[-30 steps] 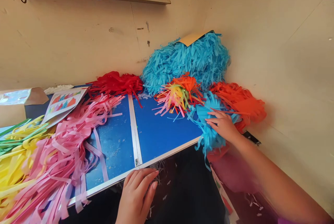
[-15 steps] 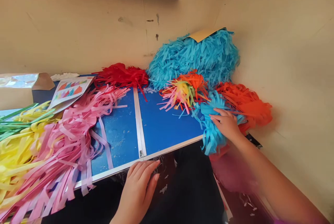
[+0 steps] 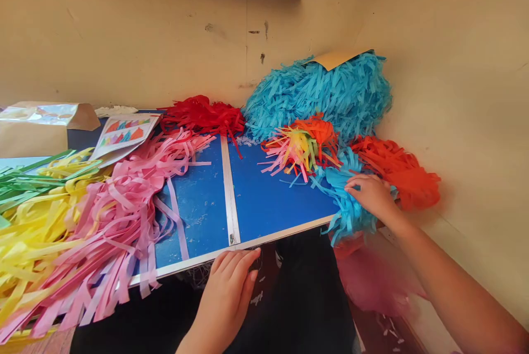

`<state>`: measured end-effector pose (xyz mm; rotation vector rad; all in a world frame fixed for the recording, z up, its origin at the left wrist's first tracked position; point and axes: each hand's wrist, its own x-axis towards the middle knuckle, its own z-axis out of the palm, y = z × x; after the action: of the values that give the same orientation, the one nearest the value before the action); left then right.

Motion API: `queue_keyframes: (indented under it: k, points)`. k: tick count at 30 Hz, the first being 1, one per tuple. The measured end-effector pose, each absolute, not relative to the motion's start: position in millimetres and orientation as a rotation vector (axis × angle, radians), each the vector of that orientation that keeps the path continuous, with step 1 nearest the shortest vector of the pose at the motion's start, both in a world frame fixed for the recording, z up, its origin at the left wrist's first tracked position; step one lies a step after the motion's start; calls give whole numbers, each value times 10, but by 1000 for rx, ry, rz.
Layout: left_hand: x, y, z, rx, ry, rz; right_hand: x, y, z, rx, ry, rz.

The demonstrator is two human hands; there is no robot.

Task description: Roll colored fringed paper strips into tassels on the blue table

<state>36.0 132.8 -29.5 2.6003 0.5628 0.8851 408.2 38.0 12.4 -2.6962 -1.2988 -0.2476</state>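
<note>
At the right of the blue table (image 3: 281, 200), my right hand (image 3: 370, 194) is over a bundle of light blue tissue-paper fringe (image 3: 345, 205). Its thumb and forefinger are drawn together at the paper; exactly what lies between the tips is hard to make out. The cut ends of this bundle hang over the table's front edge. My left hand (image 3: 229, 288) rests just below that edge, fingers stretched out and thumb apart, holding nothing. Left of the right hand lies a small multicoloured paper tassel (image 3: 303, 147) of pink, yellow, green and orange strips.
Orange fringe (image 3: 399, 172) lies by the right wall. Behind stands a big blue fringe pile (image 3: 322, 95) topped by a tan sheet (image 3: 336, 59). Red (image 3: 202, 114), pink (image 3: 128, 194), yellow (image 3: 37, 244) and green (image 3: 33, 178) fringe spread leftward, near a printed packet (image 3: 124, 136) and brown paper package (image 3: 37, 136).
My right hand's fingers have drawn together on the light blue fringe, where they were more spread. The left hand keeps its pose. The whole view has shifted slightly.
</note>
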Motion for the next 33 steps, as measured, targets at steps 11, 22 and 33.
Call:
queue_keyframes:
  k: [11, 22, 33]
  points:
    - [352, 1314, -202, 2608, 538, 882, 4011, 448, 63, -2755, -1454, -324]
    - [354, 1317, -239, 2718, 551, 880, 3823, 446, -117, -2834, -1489, -626]
    - [379, 1294, -225, 2789, 580, 889, 3954, 471, 36, -2668, -1401, -440]
